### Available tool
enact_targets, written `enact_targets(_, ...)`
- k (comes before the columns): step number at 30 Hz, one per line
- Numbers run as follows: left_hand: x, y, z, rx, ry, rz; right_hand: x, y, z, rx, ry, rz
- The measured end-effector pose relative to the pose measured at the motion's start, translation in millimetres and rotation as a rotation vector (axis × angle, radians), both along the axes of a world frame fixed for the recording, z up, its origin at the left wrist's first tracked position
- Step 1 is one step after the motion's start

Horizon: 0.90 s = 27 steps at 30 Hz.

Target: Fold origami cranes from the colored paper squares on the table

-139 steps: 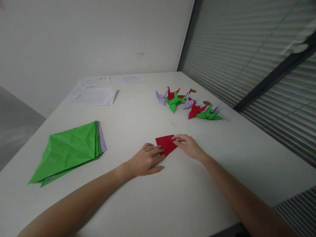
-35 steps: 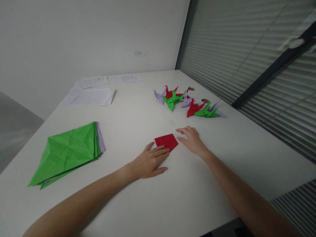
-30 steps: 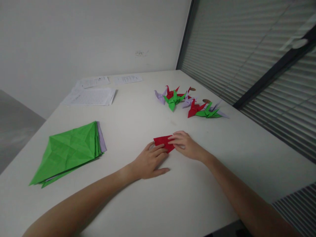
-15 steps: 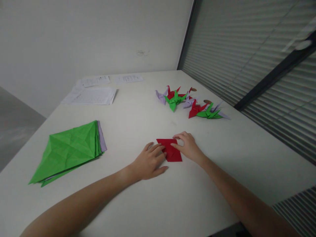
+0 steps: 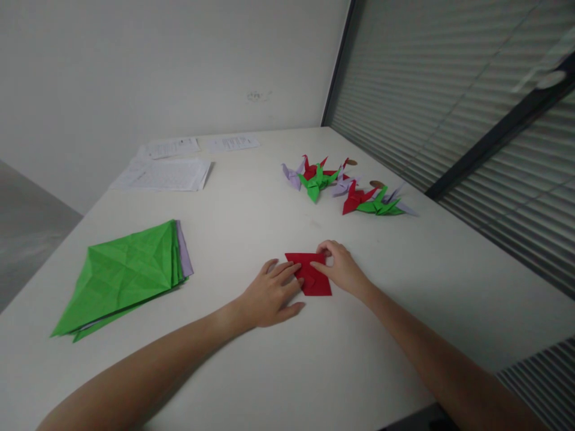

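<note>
A folded piece of red paper (image 5: pixel 320 286) lies flat on the white table, between my hands. My left hand (image 5: pixel 272 295) rests palm down at its left side, fingers outstretched and fingertips pressing on the paper. Over its right edge, my right hand (image 5: pixel 342 269) has the thumb laid on top and the other fingers curled by the far right corner, gripping the paper there. Part of the sheet's left and upper right is covered by fingers.
To the left sits a stack of creased green paper (image 5: pixel 130 269) with a purple sheet (image 5: pixel 184 248) beneath. Several folded cranes, including a green crane (image 5: pixel 317 182) and a red crane (image 5: pixel 354 199), stand at the far right. Printed papers (image 5: pixel 166 175) lie at the back left, window blinds (image 5: pixel 404 90) at right.
The fingers of my right hand have curled in slightly at the paper's far right corner. My left hand and the red paper stay almost in place.
</note>
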<state>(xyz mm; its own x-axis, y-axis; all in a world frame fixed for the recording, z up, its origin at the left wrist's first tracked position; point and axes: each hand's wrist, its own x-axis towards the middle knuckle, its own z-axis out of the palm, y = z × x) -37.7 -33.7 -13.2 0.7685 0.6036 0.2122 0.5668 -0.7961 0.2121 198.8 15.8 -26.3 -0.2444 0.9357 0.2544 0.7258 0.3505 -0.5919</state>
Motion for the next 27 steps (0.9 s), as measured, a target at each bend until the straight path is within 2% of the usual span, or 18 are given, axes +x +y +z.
enact_targets(3, -0.1, 0.4, 0.7, -0.001, -0.006, -0.007, -1.9, 0.6, -2.9, -0.086, 0.102, -0.034)
enact_targets(6, 0.4, 0.9, 1.4, -0.013, -0.002, -0.008, -4.3, 1.1, -6.0, -0.105, 0.098, -0.072)
enact_targets(10, 1.0, 1.1, 0.7, -0.014, -0.014, 0.031, -7.3, 0.2, -4.3, -0.014, 0.041, 0.057)
enact_targets(18, 0.4, 1.1, -5.0, 0.004, -0.026, 0.067, -7.0, -1.4, -2.7, 0.070, 0.050, 0.295)
enact_targets(27, 0.4, -0.1, -2.9, 0.036, -0.088, 0.093, -2.8, -3.5, 5.6, 0.136, -0.203, 0.430)
